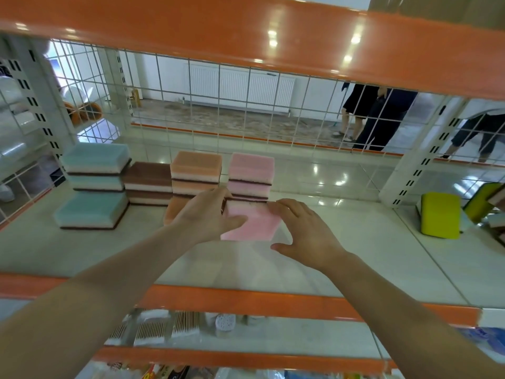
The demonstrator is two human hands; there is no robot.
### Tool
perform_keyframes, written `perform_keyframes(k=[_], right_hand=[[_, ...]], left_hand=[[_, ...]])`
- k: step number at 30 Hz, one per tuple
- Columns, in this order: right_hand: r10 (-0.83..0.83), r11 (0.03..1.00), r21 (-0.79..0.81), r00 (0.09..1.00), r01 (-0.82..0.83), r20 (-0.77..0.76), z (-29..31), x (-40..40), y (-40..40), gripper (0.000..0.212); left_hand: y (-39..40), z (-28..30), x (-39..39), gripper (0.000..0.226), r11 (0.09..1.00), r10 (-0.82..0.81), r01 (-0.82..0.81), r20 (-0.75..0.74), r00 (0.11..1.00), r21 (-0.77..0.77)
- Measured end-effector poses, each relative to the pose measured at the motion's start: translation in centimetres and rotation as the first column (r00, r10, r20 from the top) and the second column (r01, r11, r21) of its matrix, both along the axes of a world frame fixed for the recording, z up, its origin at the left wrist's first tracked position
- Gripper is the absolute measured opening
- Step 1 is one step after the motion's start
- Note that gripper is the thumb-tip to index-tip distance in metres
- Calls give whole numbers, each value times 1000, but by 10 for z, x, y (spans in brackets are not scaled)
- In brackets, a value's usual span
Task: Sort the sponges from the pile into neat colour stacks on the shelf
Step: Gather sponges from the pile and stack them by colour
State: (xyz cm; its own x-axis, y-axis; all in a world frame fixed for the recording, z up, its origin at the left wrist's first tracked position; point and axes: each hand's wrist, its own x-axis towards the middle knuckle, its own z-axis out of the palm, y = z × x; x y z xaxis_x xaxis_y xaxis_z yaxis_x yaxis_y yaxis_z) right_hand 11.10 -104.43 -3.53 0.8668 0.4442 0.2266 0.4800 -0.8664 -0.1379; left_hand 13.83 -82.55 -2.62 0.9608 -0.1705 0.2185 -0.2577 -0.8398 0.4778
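Note:
A pink sponge (252, 224) lies flat on the white shelf (355, 258) at the foot of the pink stack (250, 170). My left hand (203, 217) grips its left end, thumb on top. The straight fingers of my right hand (303, 231) rest against its right edge. To the left stand an orange stack (195, 170), a brown stack (149, 184) and a blue stack (94, 187). My left hand hides part of the lowest orange sponge.
A yellow sponge (440, 214) and more loose sponges (489, 203) lie at the far right beyond a perforated upright (418, 160). A wire grid (218, 105) closes the shelf's back. An orange shelf edge (246, 28) hangs overhead. People stand behind the grid.

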Motion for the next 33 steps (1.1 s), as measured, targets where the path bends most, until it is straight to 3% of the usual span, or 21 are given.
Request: perform_keyframes(k=[8,16,22,27,33], right_hand=[[-6,997,-79,993,15,121,-5,1,10,84],[-6,1000,-24,981,11,193,-3,1,13,72],[-57,998,33,992,54,112,5,10,1,78],[-117,992,53,993,118,-33,5,16,-4,82],[-133,985,61,942,159,-308,-6,20,-3,84]], left_hand=[[-7,7,-5,37,998,-19,16,-52,998,-52],[-6,7,-5,39,998,-23,21,-38,999,-65],[4,9,0,60,996,-48,45,-36,998,-76],[16,5,4,55,988,-54,44,70,996,149],[32,-18,7,51,935,-67,44,53,996,352]])
